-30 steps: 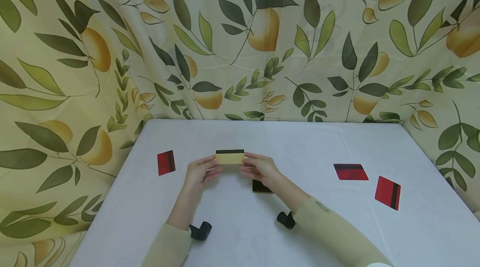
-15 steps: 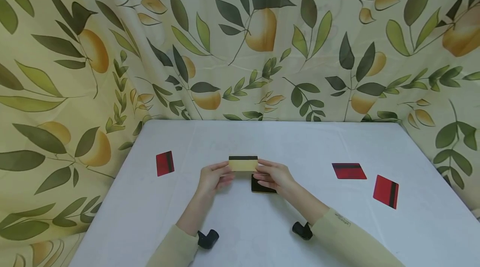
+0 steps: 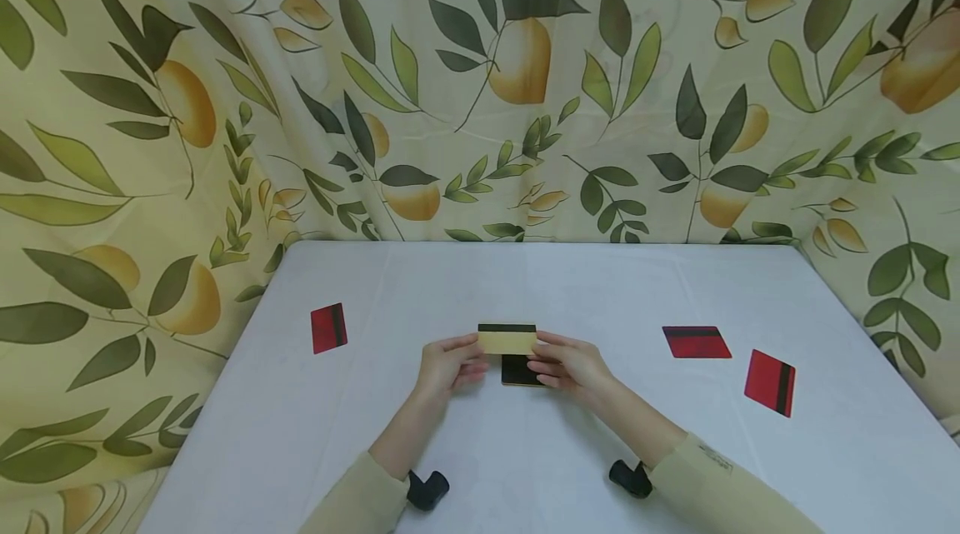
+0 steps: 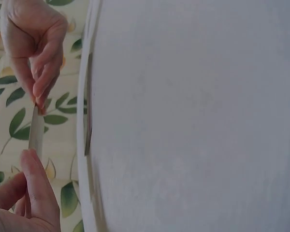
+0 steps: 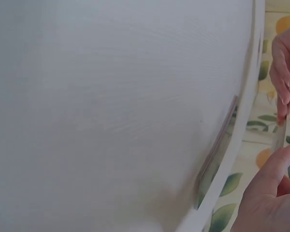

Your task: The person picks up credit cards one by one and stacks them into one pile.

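A pale yellow card [image 3: 507, 340] with a black stripe along its top edge is held up above the table between both hands. My left hand [image 3: 446, 366] pinches its left end between thumb and fingers. At the right end, my right hand [image 3: 579, 366] pinches it the same way. The wrist views show this card [image 4: 36, 128] nearly edge-on. Just below it on the table lies a black card-shaped piece [image 3: 516, 372] with a thin gold edge. The yellow card and the right hand's fingers hide part of that piece.
One red card [image 3: 328, 328] with a dark stripe lies at the left of the white table [image 3: 420, 276]. Two more, a red card [image 3: 696, 343] and a tilted red card [image 3: 770, 384], lie at the right. A leaf-patterned curtain [image 3: 570, 84] hangs behind.
Both hands have moved right and slightly toward the table's front, carrying the yellow card until it stands just above the black piece. The red cards have stayed in place.
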`<state>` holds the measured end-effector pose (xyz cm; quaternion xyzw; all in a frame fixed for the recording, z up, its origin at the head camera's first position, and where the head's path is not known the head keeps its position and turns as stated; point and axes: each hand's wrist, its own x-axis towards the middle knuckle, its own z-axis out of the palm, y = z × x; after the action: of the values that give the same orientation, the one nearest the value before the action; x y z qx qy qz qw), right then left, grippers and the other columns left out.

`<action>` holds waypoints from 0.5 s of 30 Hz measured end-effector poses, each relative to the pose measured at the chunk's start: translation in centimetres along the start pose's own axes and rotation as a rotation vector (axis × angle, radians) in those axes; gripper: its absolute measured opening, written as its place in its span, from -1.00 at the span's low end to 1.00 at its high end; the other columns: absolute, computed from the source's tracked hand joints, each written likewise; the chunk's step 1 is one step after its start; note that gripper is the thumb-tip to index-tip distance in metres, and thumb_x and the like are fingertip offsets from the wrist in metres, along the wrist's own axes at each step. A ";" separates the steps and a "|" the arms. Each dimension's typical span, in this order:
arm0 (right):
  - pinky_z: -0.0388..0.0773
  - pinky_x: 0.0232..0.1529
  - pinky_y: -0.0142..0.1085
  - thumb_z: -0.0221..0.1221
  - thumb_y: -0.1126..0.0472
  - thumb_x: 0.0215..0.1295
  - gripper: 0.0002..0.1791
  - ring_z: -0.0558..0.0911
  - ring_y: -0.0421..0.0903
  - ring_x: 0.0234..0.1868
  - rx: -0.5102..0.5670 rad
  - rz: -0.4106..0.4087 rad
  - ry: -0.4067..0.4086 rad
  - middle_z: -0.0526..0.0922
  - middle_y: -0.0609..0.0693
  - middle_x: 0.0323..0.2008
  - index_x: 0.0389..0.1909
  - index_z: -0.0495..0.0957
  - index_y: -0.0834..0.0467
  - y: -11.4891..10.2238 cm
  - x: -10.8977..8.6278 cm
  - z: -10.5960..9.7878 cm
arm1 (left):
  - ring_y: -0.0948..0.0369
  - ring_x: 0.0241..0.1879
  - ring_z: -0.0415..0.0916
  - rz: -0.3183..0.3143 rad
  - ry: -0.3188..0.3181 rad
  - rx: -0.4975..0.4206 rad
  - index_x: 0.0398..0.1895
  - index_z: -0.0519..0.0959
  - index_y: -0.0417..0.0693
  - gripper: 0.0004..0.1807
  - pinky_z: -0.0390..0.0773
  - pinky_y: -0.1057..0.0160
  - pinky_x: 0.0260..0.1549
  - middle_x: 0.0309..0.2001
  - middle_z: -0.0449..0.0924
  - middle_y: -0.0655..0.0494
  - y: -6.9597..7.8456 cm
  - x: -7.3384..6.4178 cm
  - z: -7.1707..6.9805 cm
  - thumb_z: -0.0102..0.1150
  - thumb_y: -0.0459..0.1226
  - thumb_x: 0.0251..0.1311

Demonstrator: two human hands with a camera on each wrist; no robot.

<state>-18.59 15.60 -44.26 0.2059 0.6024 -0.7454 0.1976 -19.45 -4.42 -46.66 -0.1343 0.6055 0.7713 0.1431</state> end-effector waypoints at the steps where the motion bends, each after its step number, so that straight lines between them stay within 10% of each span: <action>1: 0.59 -0.47 -0.44 0.13 0.32 0.21 -0.47 0.66 -0.19 -0.46 0.002 0.004 0.001 0.68 -0.01 -0.44 0.23 0.31 0.24 0.0 -0.1 -0.2 | 0.25 -0.60 0.60 -0.004 -0.002 0.001 -0.01 0.48 -0.40 -0.66 0.64 0.30 -0.52 -0.38 0.66 -0.11 -0.1 0.0 0.2 0.14 -0.45 0.11; 15: 0.62 -0.40 -0.39 0.13 0.30 0.21 -0.47 0.68 -0.18 -0.42 -0.034 0.031 0.050 0.68 0.00 -0.44 0.22 0.31 0.26 0.9 -0.7 -2.4 | 0.19 -0.55 0.63 -0.046 -0.033 0.019 -0.02 0.49 -0.38 -0.65 0.64 0.23 -0.46 -0.33 0.65 -0.20 -1.6 -0.6 2.0 0.16 -0.45 0.09</action>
<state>-17.33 17.76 -45.02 0.2305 0.6165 -0.7265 0.1976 -18.39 -2.17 -47.37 -0.1340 0.6070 0.7642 0.1718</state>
